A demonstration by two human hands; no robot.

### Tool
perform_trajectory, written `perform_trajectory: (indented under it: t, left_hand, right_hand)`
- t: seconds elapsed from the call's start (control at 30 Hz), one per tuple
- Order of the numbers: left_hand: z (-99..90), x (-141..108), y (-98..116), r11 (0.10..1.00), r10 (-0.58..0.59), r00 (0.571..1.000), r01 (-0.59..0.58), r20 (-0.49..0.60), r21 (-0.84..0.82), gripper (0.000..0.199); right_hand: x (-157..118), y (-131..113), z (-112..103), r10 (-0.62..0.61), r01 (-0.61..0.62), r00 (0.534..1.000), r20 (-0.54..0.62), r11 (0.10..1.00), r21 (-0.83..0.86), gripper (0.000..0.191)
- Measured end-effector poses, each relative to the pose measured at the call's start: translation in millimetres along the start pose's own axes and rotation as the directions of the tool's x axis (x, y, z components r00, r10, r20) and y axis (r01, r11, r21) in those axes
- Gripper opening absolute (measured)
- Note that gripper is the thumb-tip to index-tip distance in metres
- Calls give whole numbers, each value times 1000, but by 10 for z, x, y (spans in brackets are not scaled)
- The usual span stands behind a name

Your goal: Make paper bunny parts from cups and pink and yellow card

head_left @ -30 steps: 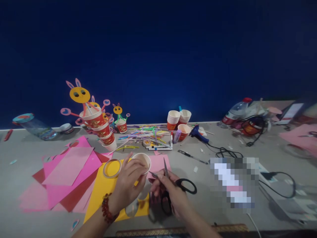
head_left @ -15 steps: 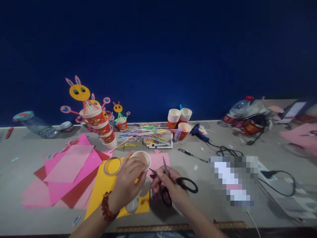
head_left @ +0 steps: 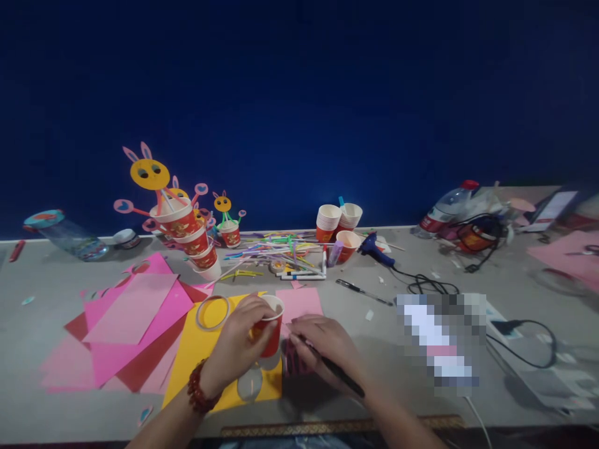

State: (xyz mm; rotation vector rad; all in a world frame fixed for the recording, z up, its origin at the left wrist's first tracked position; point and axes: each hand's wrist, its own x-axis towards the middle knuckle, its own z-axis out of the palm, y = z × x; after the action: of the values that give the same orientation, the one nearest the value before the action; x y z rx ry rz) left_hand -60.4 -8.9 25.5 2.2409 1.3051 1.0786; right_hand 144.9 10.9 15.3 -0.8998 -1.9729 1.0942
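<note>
A red paper cup with a white rim [head_left: 271, 312] is held upright in my left hand [head_left: 241, 340], whose fingers wrap round its left side and front. Close to the cup's right side, my right hand [head_left: 325, 349] is closed on the scissors [head_left: 344, 375]; their black handles lie along the palm and the blades are mostly hidden by the fingers. Beneath the left hand lies a yellow sheet [head_left: 182, 355] with a roll of tape [head_left: 213, 313] and a round clear disc [head_left: 249, 383]. A pink sheet [head_left: 302, 302] is behind the right hand.
Pink and red sheets [head_left: 131, 312] spread at the left. Behind stand decorated cups [head_left: 173, 218], a pile of straws [head_left: 276, 252], stacked cups [head_left: 329, 221] and a blue glue gun [head_left: 377, 249]. To the right are a pen [head_left: 362, 292], cables [head_left: 430, 285] and a bottle [head_left: 447, 209].
The cup has turned upright and moved slightly down in my left hand. My right hand has rotated palm down, and the scissors' handles now point towards my wrist.
</note>
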Motion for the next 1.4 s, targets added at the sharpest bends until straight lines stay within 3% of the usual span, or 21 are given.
perform_trajectory:
  t: [0.07,0.13,0.2,0.3,0.33,0.4,0.5,0.57,0.67,0.77,0.87,0.97,1.03,1.1,1.17,1.3,1.37,1.4]
  left_hand:
    - [37,-16,-10,996,57,997,-53,-56,67,12]
    - [78,-32,-19,978,139,986,-121,-96,170,17]
    - [111,-41,-27,951,202,975,-171,-97,259,21]
    - [132,-41,-37,935,226,970,-191,-87,300,23]
    - [130,-40,-41,941,217,972,-185,-89,282,22]
    - [115,-37,-46,967,176,980,-155,-94,201,20]
    - [85,-38,-55,997,69,995,-65,-66,48,15]
    - [79,-43,-60,1000,3,999,-3,-37,-10,11]
    - [101,-54,-65,1000,-11,998,11,-55,-1,12]
    - [137,-63,-55,996,60,991,-51,-122,79,15]
    - [160,-67,-31,973,151,976,-118,-159,197,20]
    - [169,-71,-7,945,203,965,-148,-167,292,23]
    - [174,-74,-1,937,210,962,-147,-172,318,24]
    - [180,-76,-4,946,190,963,-127,-192,298,23]
    - [188,-79,-16,969,137,967,-86,-217,232,19]
    - [211,-85,-42,986,79,970,-42,-231,162,14]
    - [222,-90,-44,979,101,966,-53,-239,198,16]
    - [225,-92,-41,973,113,963,-58,-245,222,17]
  right_hand:
    - [-28,-23,68,193,-188,981,9,947,259,31]
    - [-59,-39,167,369,-314,929,3,786,532,36]
    - [-80,-39,259,472,-320,881,-34,647,692,37]
    - [-97,-18,316,493,-293,868,-58,603,742,35]
    - [-100,-13,302,472,-296,880,-53,631,717,35]
    - [-96,-23,227,385,-294,922,-47,773,562,33]
    - [-50,-87,44,153,-152,988,-10,984,90,25]
    - [-7,-133,-60,20,-12,998,59,992,-128,19]
    - [16,-142,-88,-8,19,998,69,988,-156,18]
    - [-24,-79,45,159,-155,987,-15,975,160,25]
    - [-59,-35,229,396,-296,917,-44,751,590,33]
    - [-50,-45,340,521,-288,851,-64,565,774,37]
    - [-39,-56,354,539,-271,840,-70,526,806,37]
    - [-39,-59,326,512,-283,856,-65,571,771,35]
    - [-50,-66,265,440,-286,895,-77,697,658,33]
    - [-61,-132,132,221,-198,970,-102,960,196,29]
    - [-53,-164,119,146,-142,983,-114,989,46,28]
    - [-47,-170,133,144,-138,982,-126,989,49,28]
